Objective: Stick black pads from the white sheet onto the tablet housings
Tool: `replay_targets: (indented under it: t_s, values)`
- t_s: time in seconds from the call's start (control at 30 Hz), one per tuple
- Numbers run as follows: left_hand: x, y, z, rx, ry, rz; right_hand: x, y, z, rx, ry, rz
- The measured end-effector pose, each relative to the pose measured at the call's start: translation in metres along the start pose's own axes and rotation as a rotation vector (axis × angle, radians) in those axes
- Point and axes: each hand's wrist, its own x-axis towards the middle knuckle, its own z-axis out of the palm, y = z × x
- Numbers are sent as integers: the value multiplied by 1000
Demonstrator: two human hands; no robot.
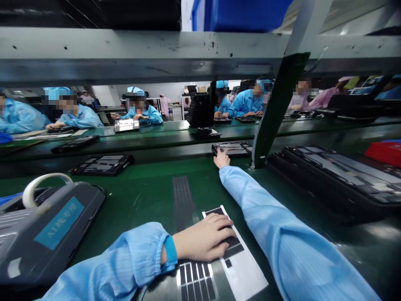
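Observation:
My left hand [203, 238], palm down with its fingers slightly spread, rests on a white backing sheet [247, 274] that carries black stickers. Beside its wrist lies another sheet with a grid of black rectangles [197, 282]. A strip of dark lined pieces [184, 196] lies just beyond it on the green bench. My right arm is stretched far forward. At its end my right hand [222, 159] grips the near left edge of a black tray [234, 148] with grey parts in it. The thumb side is partly hidden.
A grey tape dispenser [62, 225] with a white tape roll [29, 190] stands at the left. Stacked black trays [338, 179] stand at the right, near a slanted post [278, 113]. A metal shelf [140, 54] crosses overhead. Co-workers in blue sit opposite.

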Motion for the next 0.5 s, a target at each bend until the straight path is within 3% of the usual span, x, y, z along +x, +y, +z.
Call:
replay_targets:
  t_s: [0.23,0.5]
  values:
    - [0,-3,1,-21,4,-10,10,9,11,13,55,60]
    - [0,-3,0,-53,-24,-25,14,50,-2,96,158,410]
